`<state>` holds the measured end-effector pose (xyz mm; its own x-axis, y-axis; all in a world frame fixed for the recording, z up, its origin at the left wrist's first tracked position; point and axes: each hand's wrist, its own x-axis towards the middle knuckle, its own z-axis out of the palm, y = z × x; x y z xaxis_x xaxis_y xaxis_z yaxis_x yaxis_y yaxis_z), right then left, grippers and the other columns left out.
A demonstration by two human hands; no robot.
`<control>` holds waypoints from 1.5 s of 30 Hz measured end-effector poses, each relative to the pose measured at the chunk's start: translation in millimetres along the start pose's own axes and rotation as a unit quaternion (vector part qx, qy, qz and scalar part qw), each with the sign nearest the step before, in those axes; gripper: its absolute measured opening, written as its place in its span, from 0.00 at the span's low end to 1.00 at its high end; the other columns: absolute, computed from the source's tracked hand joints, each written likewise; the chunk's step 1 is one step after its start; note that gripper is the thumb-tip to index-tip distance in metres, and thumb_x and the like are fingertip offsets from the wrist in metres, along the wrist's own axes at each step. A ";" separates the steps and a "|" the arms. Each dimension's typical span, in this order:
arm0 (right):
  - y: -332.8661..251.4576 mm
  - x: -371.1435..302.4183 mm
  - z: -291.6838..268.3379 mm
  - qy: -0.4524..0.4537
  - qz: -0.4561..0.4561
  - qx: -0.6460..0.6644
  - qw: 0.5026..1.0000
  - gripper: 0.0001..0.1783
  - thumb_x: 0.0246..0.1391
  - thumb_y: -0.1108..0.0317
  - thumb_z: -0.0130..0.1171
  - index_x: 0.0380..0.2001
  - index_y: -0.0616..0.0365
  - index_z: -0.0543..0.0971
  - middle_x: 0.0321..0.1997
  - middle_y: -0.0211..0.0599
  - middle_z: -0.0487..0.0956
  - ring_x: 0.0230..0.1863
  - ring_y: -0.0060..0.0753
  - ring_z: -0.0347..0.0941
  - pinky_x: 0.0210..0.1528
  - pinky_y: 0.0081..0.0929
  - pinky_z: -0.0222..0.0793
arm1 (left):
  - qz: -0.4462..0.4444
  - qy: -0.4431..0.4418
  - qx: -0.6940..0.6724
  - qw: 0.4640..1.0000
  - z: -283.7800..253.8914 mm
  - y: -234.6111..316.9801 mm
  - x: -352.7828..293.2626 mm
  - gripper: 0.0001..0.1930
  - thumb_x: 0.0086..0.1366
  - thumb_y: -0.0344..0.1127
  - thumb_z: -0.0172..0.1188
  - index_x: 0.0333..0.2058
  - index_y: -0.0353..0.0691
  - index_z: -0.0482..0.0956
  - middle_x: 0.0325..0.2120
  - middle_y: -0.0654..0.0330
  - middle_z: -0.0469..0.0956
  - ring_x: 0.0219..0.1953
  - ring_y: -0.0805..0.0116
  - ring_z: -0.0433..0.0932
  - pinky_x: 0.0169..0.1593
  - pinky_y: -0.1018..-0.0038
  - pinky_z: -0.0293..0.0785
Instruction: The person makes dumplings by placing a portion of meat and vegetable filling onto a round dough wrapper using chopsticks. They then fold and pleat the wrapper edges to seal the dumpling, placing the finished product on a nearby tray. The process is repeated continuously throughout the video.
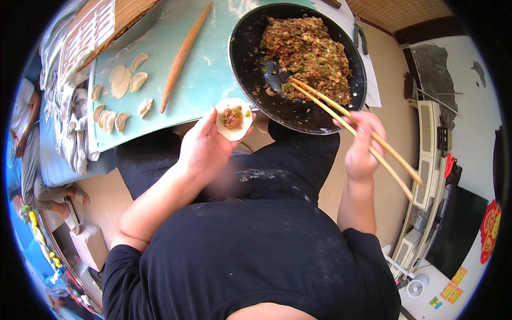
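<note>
In my left hand (205, 141) lies a round dumpling wrapper (234, 132), with a small mound of meat filling (233, 117) flecked with green at its middle. My fingers and thumb hold it from beneath and at the side. My right hand (367, 140) grips a pair of wooden chopsticks (341, 114), their tips at the edge of the filling in the black pan (296, 124). A big heap of minced filling (314, 53) covers much of the pan. Several folded dumplings (144, 107) and a few flat wrappers (119, 80) lie on the board at the left.
A wooden rolling pin (184, 58) rests on the floury turquoise board (200, 80). At the far left stand a woven tray (114, 26) and a crumpled cloth (76, 114). Another person (32, 138) sits beyond the table's left side.
</note>
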<state>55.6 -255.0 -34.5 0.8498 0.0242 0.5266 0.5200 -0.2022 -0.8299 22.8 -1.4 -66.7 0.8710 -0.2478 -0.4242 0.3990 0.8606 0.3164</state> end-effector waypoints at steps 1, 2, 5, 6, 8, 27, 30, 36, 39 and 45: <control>11.0 0.2 -0.5 0.003 0.026 -0.021 0.999 0.09 0.59 0.74 0.44 0.33 0.69 0.72 0.32 0.44 0.71 0.29 0.32 0.73 0.33 0.26 0.76 | -0.003 0.005 0.005 1.000 -3.8 -1.0 0.5 0.23 0.70 0.43 0.30 0.54 0.32 0.59 0.52 0.48 0.66 0.55 0.54 0.65 0.56 0.64 0.66; 16.4 -0.4 -2.0 0.003 0.055 -0.012 0.998 0.08 0.58 0.75 0.46 0.34 0.69 0.73 0.31 0.42 0.72 0.28 0.29 0.73 0.34 0.24 0.75 | -0.007 0.010 0.009 1.000 -7.3 -1.9 1.5 0.23 0.70 0.43 0.30 0.54 0.32 0.59 0.52 0.48 0.66 0.55 0.54 0.65 0.55 0.64 0.66; 28.9 -4.1 -1.0 -0.014 0.057 -0.028 0.998 0.08 0.58 0.75 0.46 0.33 0.69 0.73 0.31 0.41 0.72 0.29 0.29 0.73 0.34 0.23 0.74 | -0.012 0.038 0.012 0.999 -12.5 -5.5 3.6 0.23 0.70 0.43 0.30 0.54 0.32 0.59 0.52 0.48 0.66 0.55 0.54 0.66 0.55 0.64 0.66; 30.0 -3.6 2.0 -0.011 0.057 -0.043 0.997 0.08 0.58 0.74 0.47 0.32 0.69 0.74 0.29 0.41 0.73 0.28 0.29 0.74 0.33 0.22 0.73 | -0.013 0.046 0.010 0.999 -13.4 -6.5 4.5 0.23 0.70 0.43 0.30 0.54 0.32 0.59 0.52 0.48 0.66 0.55 0.53 0.66 0.55 0.63 0.66; 33.9 -2.3 2.7 -0.023 0.016 -0.116 0.993 0.07 0.57 0.74 0.49 0.32 0.69 0.74 0.28 0.42 0.74 0.28 0.30 0.74 0.32 0.22 0.72 | -0.014 0.053 0.011 0.998 -14.7 -8.3 6.9 0.23 0.70 0.43 0.30 0.54 0.31 0.59 0.52 0.48 0.66 0.55 0.53 0.66 0.55 0.63 0.67; 46.0 -0.9 11.5 -0.059 0.014 -0.104 0.993 0.06 0.56 0.75 0.49 0.31 0.68 0.74 0.28 0.42 0.75 0.26 0.31 0.74 0.30 0.22 0.71 | -0.022 0.055 0.023 0.998 -17.3 -10.0 15.5 0.23 0.70 0.43 0.31 0.55 0.31 0.58 0.53 0.48 0.66 0.55 0.54 0.66 0.55 0.63 0.66; 43.8 -4.1 11.1 -0.085 0.063 -0.053 0.993 0.10 0.60 0.73 0.44 0.33 0.70 0.73 0.32 0.43 0.72 0.31 0.30 0.73 0.38 0.29 0.76 | -0.021 0.052 0.019 0.998 -16.5 -10.2 15.3 0.23 0.70 0.43 0.32 0.54 0.31 0.59 0.52 0.48 0.66 0.55 0.54 0.66 0.56 0.62 0.66; 38.2 -8.0 16.6 -0.083 0.109 0.039 0.990 0.13 0.61 0.70 0.42 0.34 0.70 0.73 0.34 0.42 0.71 0.32 0.32 0.73 0.36 0.30 0.77 | -0.018 0.053 0.015 0.998 -14.2 -9.3 13.7 0.23 0.70 0.43 0.32 0.54 0.30 0.59 0.52 0.48 0.66 0.54 0.54 0.67 0.56 0.63 0.66; 33.8 -7.8 17.9 -0.079 0.088 0.077 0.990 0.13 0.62 0.69 0.41 0.35 0.70 0.72 0.34 0.42 0.71 0.32 0.32 0.73 0.35 0.32 0.78 | -0.016 0.051 0.014 0.998 -13.0 -8.5 12.2 0.23 0.70 0.43 0.32 0.54 0.31 0.59 0.52 0.48 0.66 0.54 0.54 0.67 0.56 0.63 0.66; 24.9 -4.9 10.9 -0.028 0.190 0.134 0.972 0.16 0.63 0.64 0.40 0.34 0.68 0.71 0.30 0.42 0.73 0.30 0.33 0.75 0.33 0.34 0.79 | 0.010 0.038 0.027 0.999 -8.5 -4.5 8.3 0.23 0.70 0.43 0.34 0.54 0.31 0.59 0.52 0.48 0.65 0.55 0.54 0.66 0.56 0.63 0.65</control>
<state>65.3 -249.5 -59.8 0.9843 0.0529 0.1684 0.1656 0.0541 -0.9847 25.8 -3.6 -78.9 0.8557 -0.1936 -0.4799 0.3978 0.8391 0.3709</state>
